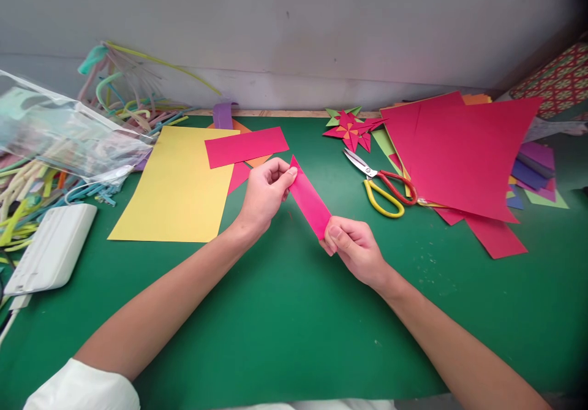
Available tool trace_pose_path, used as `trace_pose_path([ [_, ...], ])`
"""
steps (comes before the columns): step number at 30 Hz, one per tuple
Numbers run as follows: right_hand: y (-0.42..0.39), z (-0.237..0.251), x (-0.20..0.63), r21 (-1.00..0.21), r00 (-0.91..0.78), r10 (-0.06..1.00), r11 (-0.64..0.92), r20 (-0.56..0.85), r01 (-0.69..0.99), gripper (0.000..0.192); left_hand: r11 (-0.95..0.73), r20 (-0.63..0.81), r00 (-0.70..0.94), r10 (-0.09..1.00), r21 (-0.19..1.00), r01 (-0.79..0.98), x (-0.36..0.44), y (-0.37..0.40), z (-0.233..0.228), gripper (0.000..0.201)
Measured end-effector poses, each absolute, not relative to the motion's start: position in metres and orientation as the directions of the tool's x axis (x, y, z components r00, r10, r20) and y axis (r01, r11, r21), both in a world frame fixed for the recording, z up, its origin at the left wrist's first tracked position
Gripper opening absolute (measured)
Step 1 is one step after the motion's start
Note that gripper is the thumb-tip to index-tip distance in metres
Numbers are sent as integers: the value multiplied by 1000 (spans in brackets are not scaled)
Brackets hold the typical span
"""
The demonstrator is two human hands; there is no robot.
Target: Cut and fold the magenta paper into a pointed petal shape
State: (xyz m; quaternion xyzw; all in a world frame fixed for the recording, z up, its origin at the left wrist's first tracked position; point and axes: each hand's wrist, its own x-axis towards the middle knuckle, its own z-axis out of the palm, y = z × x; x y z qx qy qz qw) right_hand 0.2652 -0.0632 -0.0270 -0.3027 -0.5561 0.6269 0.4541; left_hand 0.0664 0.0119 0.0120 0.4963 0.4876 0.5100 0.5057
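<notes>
I hold the narrow pink folded paper strip above the green table, my left hand pinching its far end, my right hand pinching the near end. It feels light, thin and easily creased, so I judge fingertip grips at the ends suit it best.

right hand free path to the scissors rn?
Probably yes, path-wise: scissors lie just beyond the right hand on bare green mat. But that hand is pinching the pink strip.

One head-worn camera looks forward and down, close over the green table, facing the wall.
</notes>
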Motion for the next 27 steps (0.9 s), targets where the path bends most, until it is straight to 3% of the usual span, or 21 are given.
trace_pose_path([
  [7,-65,-27,264,-970,-373,922,13,105,-242,40,-10,15,47,999,995,-95,66,13,18,26],
  [12,-65,-25,266,-972,-291,948,61,128,-227,40,174,-139,132,981,934,-312,79,-1,15,43],
  [15,-62,-24,269,-975,-211,965,112,153,-193,40,255,-198,255,946,944,-211,90,-22,9,45],
  [19,-58,-25,271,-981,-128,976,162,175,-110,40,155,-145,375,916,988,3,101,-46,5,37],
  [27,-57,-28,269,-984,-137,974,173,179,-50,42,91,-119,330,936,991,100,104,-54,2,30],
])
